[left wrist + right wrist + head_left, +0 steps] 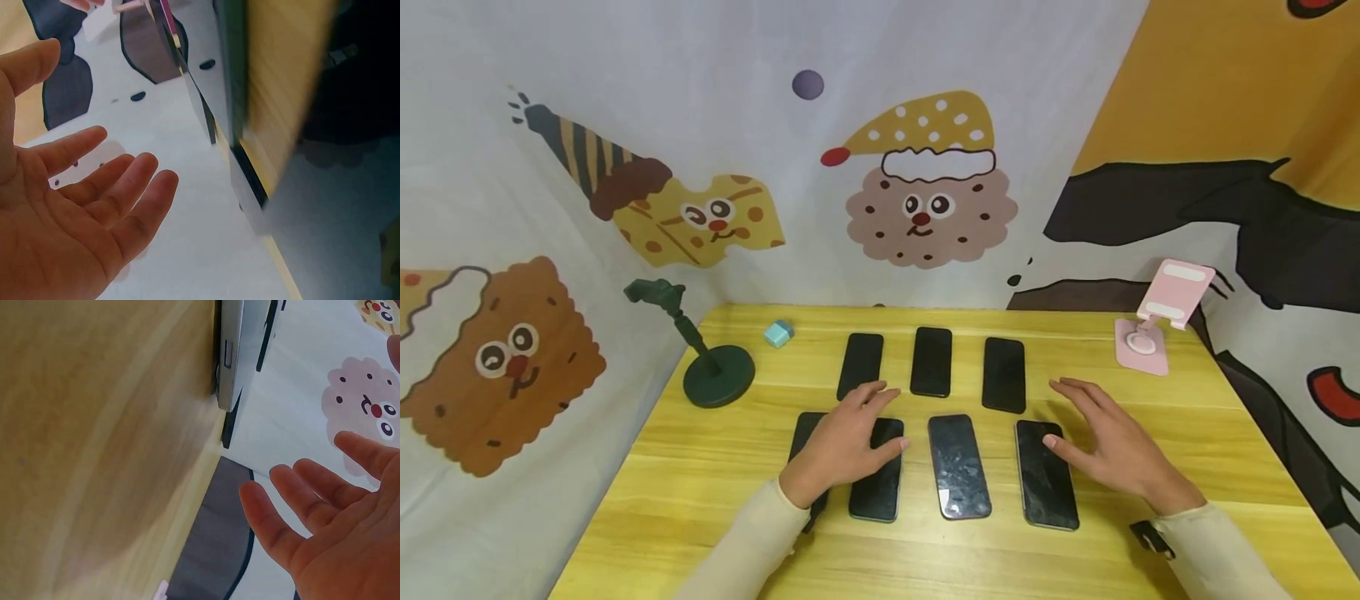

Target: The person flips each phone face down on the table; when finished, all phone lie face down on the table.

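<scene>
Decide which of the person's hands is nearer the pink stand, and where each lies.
Right. The right hand is on the person's side of the pink stand and to its left; the left hand is farther left, over some phones.

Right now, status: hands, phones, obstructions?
Left hand, right hand: empty, raised. Seven dark rectangular phones: flat on yellow wood-grain table, two rows. In the way: left hand partly covers two front-row phones, head view.

Over my left wrist feed I see the left hand (81,219) relaxed, apart from a phone (251,178) near the table's edge (284,269)
</scene>
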